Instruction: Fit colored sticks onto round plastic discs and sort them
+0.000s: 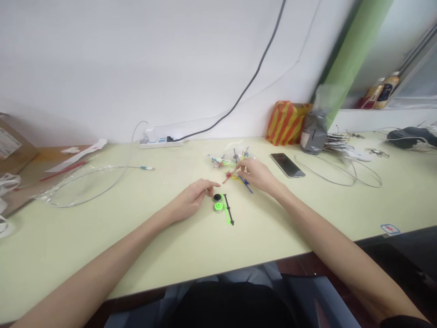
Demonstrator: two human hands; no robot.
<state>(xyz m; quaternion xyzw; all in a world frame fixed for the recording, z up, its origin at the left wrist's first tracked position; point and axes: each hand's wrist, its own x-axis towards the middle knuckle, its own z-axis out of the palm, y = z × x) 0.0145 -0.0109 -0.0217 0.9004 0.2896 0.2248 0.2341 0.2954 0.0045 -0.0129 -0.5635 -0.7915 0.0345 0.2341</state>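
My left hand [196, 199] rests on the table, its index finger stretched out and nothing visible in it. By its fingertips stand a small black round piece [217, 197] and a bright green round piece [218, 207] with a clear base. Just right of these, a black arrow-shaped pointer [228, 208] and a thin green pointer [226, 210] lie side by side. My right hand [256, 173] reaches over small coloured plastic pieces, thumb and fingers drawn together in a pinch; what is between them I cannot make out. Under it are a red pointer [227, 176] and a blue pointer [246, 183].
Behind my right hand lies a clear bag [221, 159] with more coloured parts. A phone [287, 165], a striped bag [285, 123] and a grey pouch [313, 132] are to the right. A power strip [160, 143], a looped cable [99, 200] and a cardboard box [13, 150] are leftward.
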